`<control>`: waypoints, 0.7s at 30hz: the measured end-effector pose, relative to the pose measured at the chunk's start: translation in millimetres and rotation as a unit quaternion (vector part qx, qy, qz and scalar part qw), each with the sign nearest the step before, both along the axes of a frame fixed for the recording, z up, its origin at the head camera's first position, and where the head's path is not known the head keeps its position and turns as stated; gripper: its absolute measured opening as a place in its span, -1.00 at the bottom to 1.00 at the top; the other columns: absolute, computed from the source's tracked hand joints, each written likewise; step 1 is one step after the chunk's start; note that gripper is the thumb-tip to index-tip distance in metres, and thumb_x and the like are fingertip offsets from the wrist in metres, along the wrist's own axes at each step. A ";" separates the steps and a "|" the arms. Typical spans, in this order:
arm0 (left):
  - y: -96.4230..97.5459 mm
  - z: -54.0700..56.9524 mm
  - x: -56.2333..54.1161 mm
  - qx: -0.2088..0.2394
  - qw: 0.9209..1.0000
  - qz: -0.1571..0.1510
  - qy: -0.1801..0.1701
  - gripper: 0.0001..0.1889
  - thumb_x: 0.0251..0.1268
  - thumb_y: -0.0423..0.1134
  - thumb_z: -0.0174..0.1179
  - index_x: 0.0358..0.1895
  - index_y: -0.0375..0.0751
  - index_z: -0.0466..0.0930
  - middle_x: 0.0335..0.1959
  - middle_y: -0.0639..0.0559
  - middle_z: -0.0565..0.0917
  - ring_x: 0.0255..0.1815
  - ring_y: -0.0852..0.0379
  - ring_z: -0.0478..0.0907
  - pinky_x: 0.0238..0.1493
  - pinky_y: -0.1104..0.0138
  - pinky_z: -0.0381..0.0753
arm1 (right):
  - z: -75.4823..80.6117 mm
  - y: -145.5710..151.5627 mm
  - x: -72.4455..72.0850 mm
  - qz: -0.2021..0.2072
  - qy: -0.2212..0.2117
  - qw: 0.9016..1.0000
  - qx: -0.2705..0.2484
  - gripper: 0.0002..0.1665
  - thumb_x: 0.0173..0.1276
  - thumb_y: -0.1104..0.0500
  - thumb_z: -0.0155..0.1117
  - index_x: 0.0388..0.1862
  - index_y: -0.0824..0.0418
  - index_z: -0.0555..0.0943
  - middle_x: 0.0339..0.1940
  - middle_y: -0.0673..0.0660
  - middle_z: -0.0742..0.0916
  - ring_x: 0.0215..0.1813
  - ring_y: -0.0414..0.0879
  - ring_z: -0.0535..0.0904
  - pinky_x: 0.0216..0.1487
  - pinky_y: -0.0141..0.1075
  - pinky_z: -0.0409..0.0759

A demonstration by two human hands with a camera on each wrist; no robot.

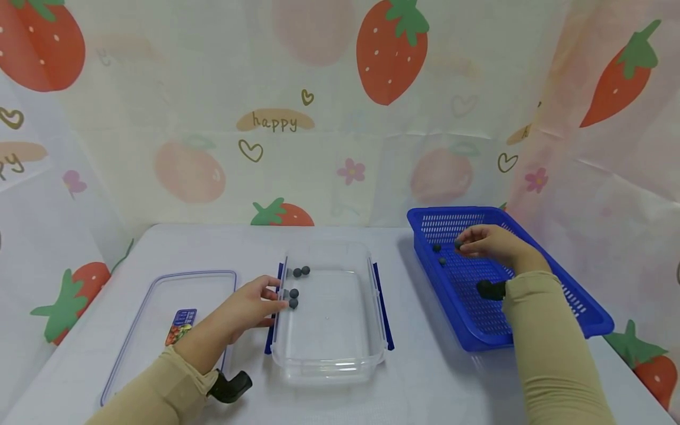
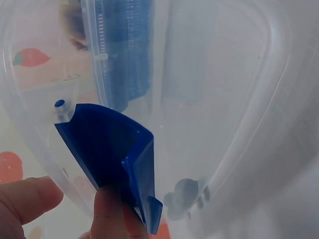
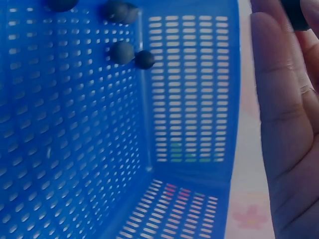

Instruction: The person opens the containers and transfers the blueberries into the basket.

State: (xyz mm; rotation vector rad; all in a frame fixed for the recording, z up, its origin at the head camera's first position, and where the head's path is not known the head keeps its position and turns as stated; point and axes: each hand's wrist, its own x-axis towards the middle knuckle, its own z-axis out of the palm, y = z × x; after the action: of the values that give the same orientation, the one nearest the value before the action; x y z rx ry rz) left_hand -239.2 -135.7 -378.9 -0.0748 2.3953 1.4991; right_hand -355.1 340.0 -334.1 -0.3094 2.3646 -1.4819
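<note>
My left hand (image 1: 245,308) holds the left wall of a clear plastic container (image 1: 332,363), thumb at the rim and fingers against its blue side latch (image 2: 112,144). Several small dark grey-blue balls (image 1: 305,270) lie inside the container along that wall. Over the blue basket (image 1: 462,330), my right hand (image 1: 496,245) pinches one small dark ball (image 1: 458,243) between thumb and fingertips. More dark balls (image 3: 122,52) sit on the basket floor near its far end; the hand and forearm hide part of the basket in the head view.
A clear lid (image 1: 151,295) with a blue edge and a printed label (image 1: 182,326) lies left of the container, partly under my left forearm. White cloth (image 1: 419,378) covers the table. A fruit-printed curtain (image 1: 329,118) stands behind and at both sides.
</note>
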 end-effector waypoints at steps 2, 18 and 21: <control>-0.2 -0.3 -0.4 0.000 1.000 -0.001 -0.001 -0.48 0.19 -0.21 0.21 0.20 -0.18 0.27 -0.02 -0.18 0.40 -0.09 0.00 0.47 -0.12 0.18 0.62 | -1.6 1.5 0.2 0.004 -0.007 1.000 -0.008 -0.64 0.25 0.35 0.18 -0.03 0.52 0.39 -0.24 0.11 0.62 -0.12 -0.08 0.60 0.00 -0.26 0.57; 0.2 -0.4 -1.7 0.005 1.000 -0.001 -0.004 -0.48 0.20 -0.22 0.21 0.21 -0.19 0.27 -0.04 -0.17 0.40 -0.10 0.01 0.47 -0.12 0.17 0.62 | 5.3 -5.2 0.7 0.012 0.023 0.999 -0.021 -0.68 0.35 0.30 0.08 0.01 0.47 0.39 -0.11 0.21 0.60 -0.08 -0.12 0.60 0.07 -0.21 0.53; -0.1 -0.9 -1.8 0.005 1.000 -0.001 -0.003 -0.48 0.19 -0.22 0.21 0.20 -0.19 0.28 -0.04 -0.18 0.40 -0.11 0.01 0.48 -0.12 0.17 0.62 | 14.7 -21.0 0.8 0.028 0.040 0.999 0.001 -0.61 0.33 0.25 0.12 0.03 0.49 0.39 -0.04 0.34 0.57 -0.05 -0.08 0.60 0.07 -0.19 0.54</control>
State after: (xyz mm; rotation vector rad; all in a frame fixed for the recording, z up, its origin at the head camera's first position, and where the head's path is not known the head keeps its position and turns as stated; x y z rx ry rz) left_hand -241.1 -135.8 -379.8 -0.0747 2.3818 1.5084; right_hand -354.2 319.0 -319.4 -0.4382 2.3989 -1.4682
